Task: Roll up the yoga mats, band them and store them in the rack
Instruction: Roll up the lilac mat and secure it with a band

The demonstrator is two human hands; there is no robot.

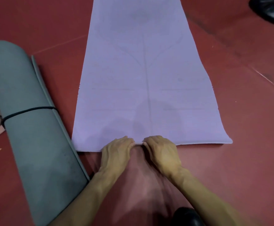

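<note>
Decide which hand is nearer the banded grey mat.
Left. The left hand grips the purple mat on the side toward the banded grey mat; the right hand grips it farther off.

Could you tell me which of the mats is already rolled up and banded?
The grey mat on the left, with a black band round it; the purple mat lies flat.

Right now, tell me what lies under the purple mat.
The purple mat lies flat on the red floor. At its near edge the left hand and right hand grip it; whatever else lies beneath is covered.
</note>
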